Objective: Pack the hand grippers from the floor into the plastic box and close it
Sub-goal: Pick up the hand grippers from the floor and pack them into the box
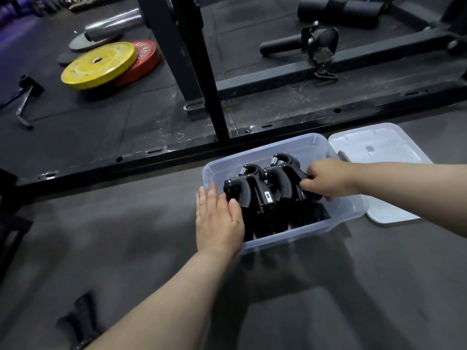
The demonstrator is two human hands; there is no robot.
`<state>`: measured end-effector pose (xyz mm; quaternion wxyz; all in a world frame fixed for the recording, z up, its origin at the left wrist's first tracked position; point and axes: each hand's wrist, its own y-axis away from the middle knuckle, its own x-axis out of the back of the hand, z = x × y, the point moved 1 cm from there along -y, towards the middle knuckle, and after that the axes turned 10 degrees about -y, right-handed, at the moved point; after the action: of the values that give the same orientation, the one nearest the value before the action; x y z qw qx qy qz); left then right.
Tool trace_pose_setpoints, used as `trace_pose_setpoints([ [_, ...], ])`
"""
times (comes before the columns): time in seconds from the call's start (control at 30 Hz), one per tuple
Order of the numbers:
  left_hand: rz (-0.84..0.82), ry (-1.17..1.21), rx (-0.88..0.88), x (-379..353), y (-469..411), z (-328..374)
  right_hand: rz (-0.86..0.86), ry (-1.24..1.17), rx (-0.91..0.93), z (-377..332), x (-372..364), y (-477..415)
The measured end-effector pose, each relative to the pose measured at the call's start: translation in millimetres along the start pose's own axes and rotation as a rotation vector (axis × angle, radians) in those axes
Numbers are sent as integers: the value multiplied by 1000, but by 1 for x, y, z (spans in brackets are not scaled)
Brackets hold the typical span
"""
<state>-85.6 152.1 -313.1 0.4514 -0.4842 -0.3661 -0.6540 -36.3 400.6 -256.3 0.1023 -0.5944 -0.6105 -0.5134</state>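
A clear plastic box (262,154) stands open on the grey floor, with several black hand grippers (260,195) standing packed inside, springs up. My left hand (218,221) lies flat at the box's near left corner, straight fingertips touching the leftmost gripper. My right hand (328,181) reaches in from the right, its fingers curled round the handle of the rightmost hand gripper (290,183). The box's translucent lid (379,157) lies flat on the floor just right of the box. One more black hand gripper (80,322) lies on the floor at the lower left, beside my left forearm.
A black steel rack frame (177,150) runs across the floor just behind the box, with uprights (209,72) above it. Yellow and red weight plates (101,65) lie at the far left. A black roller (338,12) and an attachment (316,44) lie beyond the frame.
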Motion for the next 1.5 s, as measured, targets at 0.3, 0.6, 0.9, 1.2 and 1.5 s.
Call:
trace_pose_setpoints([
  [0.3, 4, 5, 3, 0, 1, 1, -93, -85, -131, -1, 18, -5],
  [0.6, 17, 5, 1, 0, 2, 1, -62, -84, -156, -13, 8, -1],
  [0.9, -4, 30, 18, 3, 3, 3, 103, -75, -93, -18, 13, 3],
  [1.2, 7, 29, 13, 2, 3, 3, -96, -31, -158, -13, 1, -6],
  [1.5, 0, 26, 23, 3, 3, 3, -96, -65, -134, -9, 1, -9],
])
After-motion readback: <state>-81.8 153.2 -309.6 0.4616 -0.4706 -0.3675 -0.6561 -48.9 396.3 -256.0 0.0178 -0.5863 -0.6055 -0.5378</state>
